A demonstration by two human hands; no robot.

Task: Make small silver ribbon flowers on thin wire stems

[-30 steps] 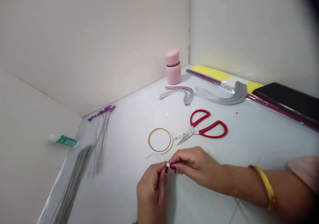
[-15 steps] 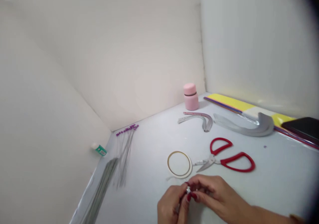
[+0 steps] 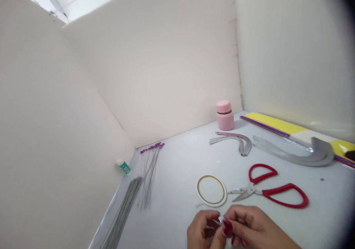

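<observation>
My left hand (image 3: 201, 230) and my right hand (image 3: 256, 225) meet at the lower edge of the view. Between their fingertips is a small shiny, silvery-white piece (image 3: 221, 219), too small to make out fully. Thumbs and forefingers of both hands pinch it, and the red nails partly cover it. Just beyond the hands lies a narrow roll of white tape (image 3: 225, 195) with a gold inner ring and a loose end. Red-handled scissors (image 3: 251, 188) lie beside it, blades spread and pointing left.
Purple-tipped wire stems (image 3: 151, 167) and a bundle of grey-green wires (image 3: 124, 208) lie on the left. A green-and-white tube (image 3: 124, 166) is by the left wall. A pink jar (image 3: 225, 116), curved strips (image 3: 244, 142), a curled translucent sheet (image 3: 299, 156) and yellow sheets (image 3: 271, 121) sit farther back.
The camera view has shifted, so the table items appear farther right and slightly lower. Both hands stay together on the small piece, with the fingers slightly repositioned around it.
</observation>
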